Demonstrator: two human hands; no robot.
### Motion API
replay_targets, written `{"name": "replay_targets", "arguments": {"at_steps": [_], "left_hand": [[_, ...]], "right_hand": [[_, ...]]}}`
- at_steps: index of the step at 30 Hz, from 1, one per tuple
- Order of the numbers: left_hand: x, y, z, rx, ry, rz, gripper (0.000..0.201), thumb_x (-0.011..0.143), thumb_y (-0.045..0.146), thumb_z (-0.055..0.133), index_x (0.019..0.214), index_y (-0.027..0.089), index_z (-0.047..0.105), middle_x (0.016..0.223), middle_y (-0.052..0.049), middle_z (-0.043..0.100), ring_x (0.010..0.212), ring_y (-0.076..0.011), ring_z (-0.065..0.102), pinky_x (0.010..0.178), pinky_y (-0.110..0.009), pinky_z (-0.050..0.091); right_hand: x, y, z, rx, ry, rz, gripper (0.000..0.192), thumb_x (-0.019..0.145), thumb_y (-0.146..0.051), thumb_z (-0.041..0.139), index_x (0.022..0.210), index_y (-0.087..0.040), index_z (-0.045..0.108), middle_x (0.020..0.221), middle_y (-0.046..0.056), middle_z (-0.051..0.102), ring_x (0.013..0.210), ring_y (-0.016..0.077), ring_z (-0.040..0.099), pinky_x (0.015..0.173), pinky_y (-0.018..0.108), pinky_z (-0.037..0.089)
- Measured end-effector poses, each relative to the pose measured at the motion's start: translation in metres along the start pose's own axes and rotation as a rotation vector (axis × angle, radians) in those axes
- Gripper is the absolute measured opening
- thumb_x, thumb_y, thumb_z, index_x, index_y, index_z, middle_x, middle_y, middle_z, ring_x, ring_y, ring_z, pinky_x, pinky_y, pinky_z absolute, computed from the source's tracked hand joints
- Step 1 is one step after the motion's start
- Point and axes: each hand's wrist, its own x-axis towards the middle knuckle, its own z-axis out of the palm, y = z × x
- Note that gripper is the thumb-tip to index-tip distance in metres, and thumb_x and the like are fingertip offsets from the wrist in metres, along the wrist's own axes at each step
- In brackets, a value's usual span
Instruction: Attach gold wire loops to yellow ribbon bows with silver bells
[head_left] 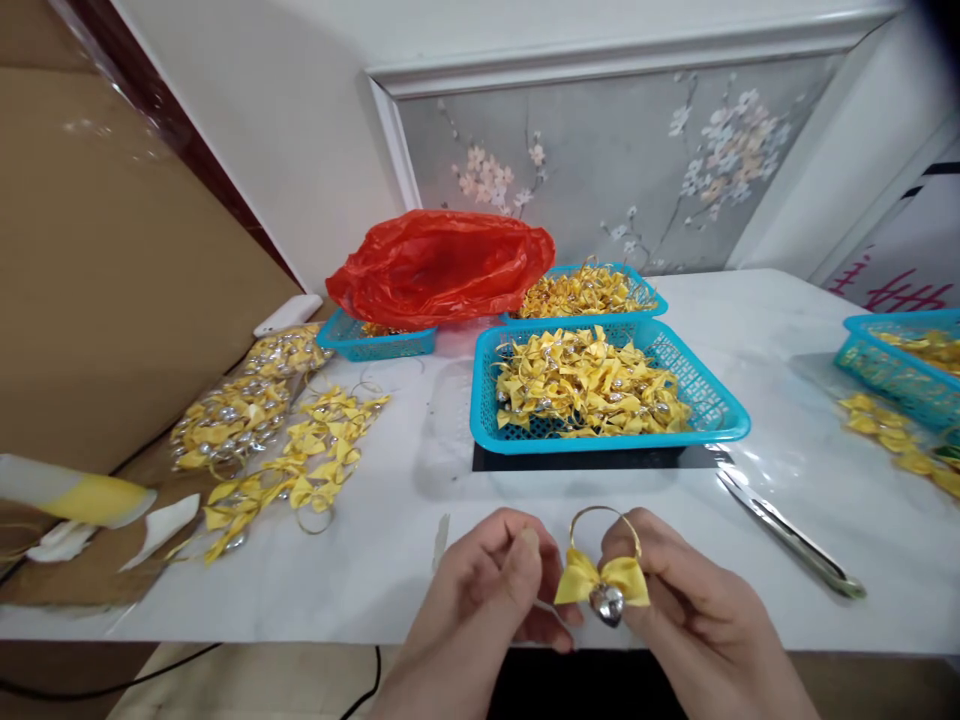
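Right hand (686, 590) pinches yellow bow (592, 577) in front of middle blue basket (611, 442), left hand (495, 588) half-curled just beside, grip unclear; probably adjusting step, next move likely needs steady pinch.

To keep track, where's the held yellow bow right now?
The yellow bow is low in the head view, right of centre, held in the right hand, with the left hand beside it and the nearest blue basket beyond.
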Motion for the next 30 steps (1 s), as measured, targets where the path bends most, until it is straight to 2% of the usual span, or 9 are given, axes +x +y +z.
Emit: {"name": "replay_targets", "arguments": {"at_steps": [2, 4, 7, 11, 14, 19, 22, 25, 30], "left_hand": [[0.003, 0.003, 0.002, -0.050, -0.037, -0.091, 0.034, 0.075, 0.048, 0.081, 0.075, 0.016, 0.069, 0.068, 0.000, 0.065, 0.060, -0.0106, 0.059, 0.056, -0.019, 0.053], [0.005, 0.003, 0.004, -0.069, -0.020, -0.087, 0.028, 0.071, 0.038, 0.086, 0.072, 0.015, 0.069, 0.065, 0.002, 0.063, 0.057, -0.0084, 0.056, 0.055, -0.017, 0.050], [0.007, -0.002, 0.003, -0.014, 0.040, -0.012, 0.020, 0.076, 0.030, 0.082, 0.072, 0.016, 0.069, 0.064, 0.002, 0.064, 0.058, -0.0080, 0.058, 0.058, -0.015, 0.049], [0.009, -0.011, -0.001, 0.236, 0.156, 0.139, 0.008, 0.077, 0.021, 0.077, 0.080, 0.020, 0.070, 0.069, 0.003, 0.067, 0.065, -0.0105, 0.063, 0.063, -0.017, 0.051], [0.009, -0.016, -0.001, 0.419, 0.217, 0.261, 0.011, 0.076, 0.020, 0.074, 0.086, 0.024, 0.070, 0.073, 0.004, 0.071, 0.067, -0.0126, 0.067, 0.064, -0.019, 0.054], [0.005, -0.014, 0.005, 0.573, 0.204, 0.361, 0.013, 0.077, 0.013, 0.066, 0.081, 0.026, 0.068, 0.070, 0.006, 0.074, 0.064, -0.0121, 0.069, 0.064, -0.018, 0.054], [0.003, -0.013, 0.006, 0.497, 0.212, 0.323, 0.010, 0.075, 0.014, 0.071, 0.076, 0.024, 0.069, 0.068, 0.005, 0.073, 0.062, -0.0131, 0.068, 0.062, -0.019, 0.053], [0.002, -0.013, 0.005, 0.308, 0.234, 0.237, 0.014, 0.071, 0.019, 0.080, 0.067, 0.021, 0.068, 0.063, 0.004, 0.068, 0.061, -0.0130, 0.064, 0.060, -0.019, 0.051], [0.004, -0.018, 0.002, -0.058, 0.064, 0.094, 0.026, 0.069, 0.028, 0.088, 0.068, 0.018, 0.064, 0.062, 0.004, 0.063, 0.060, -0.0102, 0.061, 0.059, -0.017, 0.050]], "right_hand": [[0.002, 0.002, 0.001, -0.029, -0.015, -0.045, 0.021, 0.097, -0.019, 0.053, 0.080, -0.024, 0.063, 0.078, 0.000, 0.057, 0.068, 0.0140, 0.060, 0.060, 0.020, 0.048], [0.003, 0.004, 0.000, -0.078, -0.009, -0.077, 0.021, 0.096, -0.017, 0.054, 0.080, -0.025, 0.065, 0.077, -0.001, 0.057, 0.068, 0.0132, 0.060, 0.060, 0.019, 0.049], [0.002, 0.003, -0.006, -0.197, 0.001, -0.108, 0.018, 0.095, -0.016, 0.053, 0.092, -0.028, 0.066, 0.086, 0.000, 0.062, 0.076, 0.0138, 0.063, 0.066, 0.018, 0.052], [0.001, -0.010, -0.021, -0.372, 0.170, -0.136, 0.017, 0.095, -0.018, 0.054, 0.107, -0.029, 0.059, 0.093, 0.000, 0.063, 0.082, 0.0137, 0.062, 0.068, 0.017, 0.053], [0.008, -0.024, -0.025, -0.477, 0.023, -0.178, 0.011, 0.095, -0.020, 0.056, 0.100, -0.029, 0.059, 0.086, -0.003, 0.062, 0.074, 0.0120, 0.060, 0.065, 0.017, 0.052], [0.023, -0.030, -0.017, -0.499, -0.189, -0.162, 0.013, 0.096, -0.015, 0.054, 0.096, -0.027, 0.060, 0.091, -0.002, 0.063, 0.083, 0.0113, 0.063, 0.074, 0.019, 0.051], [0.026, -0.028, -0.011, -0.474, -0.235, -0.106, 0.021, 0.100, -0.014, 0.044, 0.087, -0.024, 0.057, 0.085, -0.002, 0.060, 0.079, 0.0119, 0.060, 0.070, 0.022, 0.048], [0.026, -0.025, -0.009, -0.322, -0.239, 0.061, 0.023, 0.102, -0.021, 0.041, 0.081, -0.022, 0.050, 0.075, -0.002, 0.053, 0.067, 0.0127, 0.052, 0.059, 0.023, 0.042], [0.025, -0.019, -0.005, 0.013, -0.252, 0.303, 0.029, 0.103, -0.040, 0.038, 0.080, -0.023, 0.046, 0.071, -0.003, 0.044, 0.065, 0.0143, 0.045, 0.057, 0.024, 0.040]]}}
